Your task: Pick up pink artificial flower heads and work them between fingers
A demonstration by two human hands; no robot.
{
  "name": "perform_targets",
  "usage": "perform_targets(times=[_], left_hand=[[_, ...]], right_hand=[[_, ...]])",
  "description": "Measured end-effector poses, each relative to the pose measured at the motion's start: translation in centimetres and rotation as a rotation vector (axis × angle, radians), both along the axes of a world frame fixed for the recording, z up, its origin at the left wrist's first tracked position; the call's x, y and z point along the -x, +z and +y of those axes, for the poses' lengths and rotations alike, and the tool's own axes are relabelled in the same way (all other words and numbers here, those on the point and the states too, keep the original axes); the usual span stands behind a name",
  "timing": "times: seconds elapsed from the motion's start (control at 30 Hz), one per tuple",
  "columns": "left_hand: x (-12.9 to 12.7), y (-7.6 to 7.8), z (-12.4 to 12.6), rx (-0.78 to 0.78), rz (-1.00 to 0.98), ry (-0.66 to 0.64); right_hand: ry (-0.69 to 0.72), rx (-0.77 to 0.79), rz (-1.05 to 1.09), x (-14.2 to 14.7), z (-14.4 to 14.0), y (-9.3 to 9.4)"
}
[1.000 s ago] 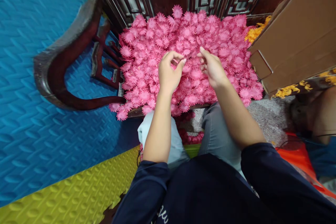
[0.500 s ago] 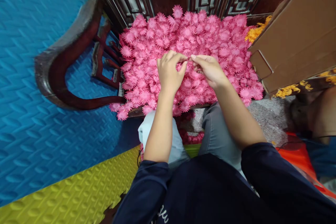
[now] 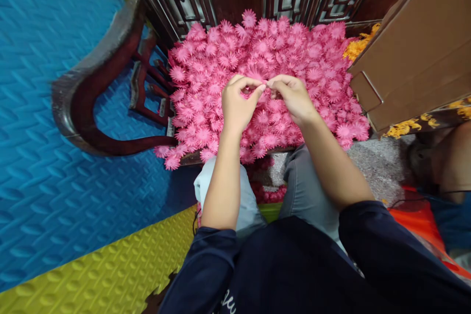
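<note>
Two bare hands pinch at one small pink piece above a heap of pink paper-like daisy flowers [image 3: 265, 59].

At the left of the frame lie a blue ridged foam mat [image 3: 44, 108] and a yellow foam mat [image 3: 103, 274], with a dark curved wooden chair arm [image 3: 91, 88] beside the heap, which covers the seat at centre. Just right of that, the left hand [image 3: 237, 105] has thumb and forefinger closed narrowly on the piece, and the right hand [image 3: 294, 98] meets it fingertip to fingertip, likely so both can work it close up. A brown cardboard box [image 3: 412, 49] leans at the upper right. White lettering on the dark top at the bottom edge is cut off and unreadable.
</note>
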State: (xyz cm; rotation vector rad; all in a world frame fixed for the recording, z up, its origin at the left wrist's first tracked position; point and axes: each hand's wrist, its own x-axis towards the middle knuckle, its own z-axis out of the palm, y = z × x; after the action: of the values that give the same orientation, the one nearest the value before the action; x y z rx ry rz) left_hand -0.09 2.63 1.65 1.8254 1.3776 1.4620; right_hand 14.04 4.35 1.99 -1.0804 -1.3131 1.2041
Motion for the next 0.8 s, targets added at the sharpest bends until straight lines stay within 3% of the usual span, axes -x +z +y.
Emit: perform_targets(times=[0.53, 0.8], left_hand=[[0.05, 0.13, -0.09, -0.018, 0.057, 0.005], [0.09, 0.12, 0.21, 0.017, -0.069, 0.016]], right_hand=[[0.034, 0.030, 0.024, 0.09, 0.04, -0.21], [0.167, -0.034, 0.012, 0.02, -0.32, 0.28]])
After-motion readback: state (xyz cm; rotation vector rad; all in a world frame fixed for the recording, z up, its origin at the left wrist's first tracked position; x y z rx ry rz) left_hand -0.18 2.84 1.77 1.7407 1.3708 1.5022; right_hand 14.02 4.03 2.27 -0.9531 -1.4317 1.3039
